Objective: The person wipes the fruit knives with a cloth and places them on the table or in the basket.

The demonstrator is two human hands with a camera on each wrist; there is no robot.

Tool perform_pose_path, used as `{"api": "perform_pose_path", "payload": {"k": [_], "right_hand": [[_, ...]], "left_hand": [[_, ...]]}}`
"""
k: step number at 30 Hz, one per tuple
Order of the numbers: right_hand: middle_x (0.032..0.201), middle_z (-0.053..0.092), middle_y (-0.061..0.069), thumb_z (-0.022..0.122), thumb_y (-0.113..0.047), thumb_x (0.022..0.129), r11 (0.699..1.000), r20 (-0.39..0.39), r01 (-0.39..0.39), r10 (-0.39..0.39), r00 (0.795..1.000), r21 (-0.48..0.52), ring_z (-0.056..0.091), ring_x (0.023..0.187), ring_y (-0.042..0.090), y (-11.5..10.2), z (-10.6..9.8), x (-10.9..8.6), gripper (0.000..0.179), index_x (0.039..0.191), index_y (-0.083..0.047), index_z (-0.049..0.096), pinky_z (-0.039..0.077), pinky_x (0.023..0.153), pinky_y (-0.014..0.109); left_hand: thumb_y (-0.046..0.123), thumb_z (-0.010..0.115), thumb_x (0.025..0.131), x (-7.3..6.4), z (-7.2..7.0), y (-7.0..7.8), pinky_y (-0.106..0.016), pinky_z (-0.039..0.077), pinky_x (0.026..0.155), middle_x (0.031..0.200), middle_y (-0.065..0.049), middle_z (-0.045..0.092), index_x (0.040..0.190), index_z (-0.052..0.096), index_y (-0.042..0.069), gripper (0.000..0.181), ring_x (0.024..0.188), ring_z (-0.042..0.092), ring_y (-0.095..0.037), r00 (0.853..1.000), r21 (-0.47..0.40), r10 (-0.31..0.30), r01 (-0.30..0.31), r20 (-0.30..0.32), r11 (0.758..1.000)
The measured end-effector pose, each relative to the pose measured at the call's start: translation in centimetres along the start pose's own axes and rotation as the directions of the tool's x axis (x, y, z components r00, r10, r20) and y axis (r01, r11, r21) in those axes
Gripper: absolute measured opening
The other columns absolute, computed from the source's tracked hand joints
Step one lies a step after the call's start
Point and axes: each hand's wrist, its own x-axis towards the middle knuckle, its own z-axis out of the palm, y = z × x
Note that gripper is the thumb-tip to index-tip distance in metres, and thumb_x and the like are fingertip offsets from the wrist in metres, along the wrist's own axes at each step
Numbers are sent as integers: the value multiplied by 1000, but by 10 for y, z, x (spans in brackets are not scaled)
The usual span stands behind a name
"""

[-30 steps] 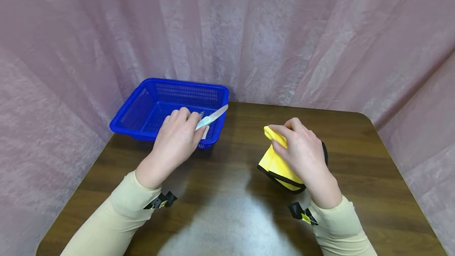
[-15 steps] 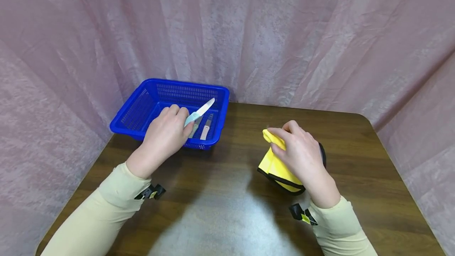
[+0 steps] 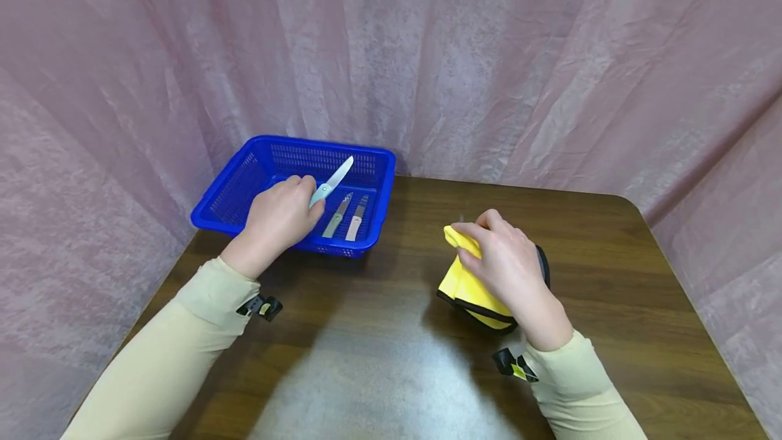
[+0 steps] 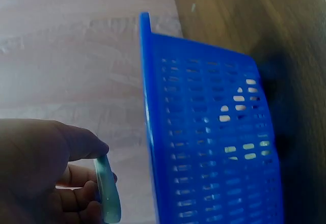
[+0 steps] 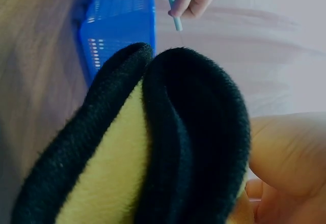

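My left hand (image 3: 276,214) grips a table knife (image 3: 332,180) by its pale blue-green handle, over the front part of the blue basket (image 3: 389,185). The blade points up and away to the right. In the left wrist view, thumb and fingers pinch the handle (image 4: 108,191) beside the basket's wall. Inside the basket lie a knife with a green handle (image 3: 332,225) and one with a pinkish handle (image 3: 354,227), side by side. My right hand (image 3: 504,260) pinches a folded yellow cloth (image 3: 473,288) with black edging; the right wrist view shows its thick, fuzzy folds.
The basket has slotted walls and stands at the back left of a brown wooden table (image 3: 391,290). Pink curtains (image 3: 464,66) hang behind the table and along both sides. Glare brightens the table's front middle.
My left hand has moved left and slightly back with the knife, bringing the blade over the basket and uncovering the two knives there. My right hand has shifted slightly left with the cloth.
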Motion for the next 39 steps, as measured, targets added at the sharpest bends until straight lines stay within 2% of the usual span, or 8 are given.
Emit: {"api": "perform_pose_path", "payload": {"k": [10,19,22,26,33,39], "right_hand": [[108,62,5,81,-15,93,1000,31,16,-16,999,-3,57,74,32,1,13,1,42,134,-22,80,51,66,50],[107,62,5,83,-15,93,999,37,38,-38,999,4,59,76,30,-2,21,0,40,133,-21,81,51,68,49],[107,62,5,84,-15,93,999,43,38,-38,998,5,59,77,30,-2,20,1,41,133,-21,81,52,69,49],[108,63,4,84,-15,93,999,45,33,-33,998,2,59,76,30,-3,19,0,41,133,-22,81,52,69,49],[106,62,5,84,-14,92,999,43,34,-34,999,-4,57,74,29,-2,18,-1,41,132,-21,81,51,68,49],[106,62,4,84,-15,92,1000,43,26,-26,999,-11,57,73,29,-1,18,-3,41,133,-22,81,51,67,48]], "left_hand": [[26,67,104,15,14,-12,-65,53,62,84,-17,67,92,59,5,26,75,69,-45,993,-10,-91,92,72,996],[30,65,104,24,25,-23,-68,55,69,93,-26,73,99,63,2,28,87,72,-53,971,15,-149,149,189,989],[32,65,104,28,30,-26,-68,56,72,95,-24,73,101,65,3,29,88,72,-51,956,21,-168,168,240,986],[33,63,105,34,38,-28,-63,56,76,97,-20,73,105,67,3,30,87,69,-42,928,25,-187,190,323,982],[31,64,104,39,47,-32,-61,55,80,93,-15,69,98,70,4,28,87,65,-37,895,27,-205,212,395,977],[31,64,107,44,54,-33,-57,55,83,92,-14,68,106,74,2,30,87,63,-35,856,45,-217,222,469,974]]}}
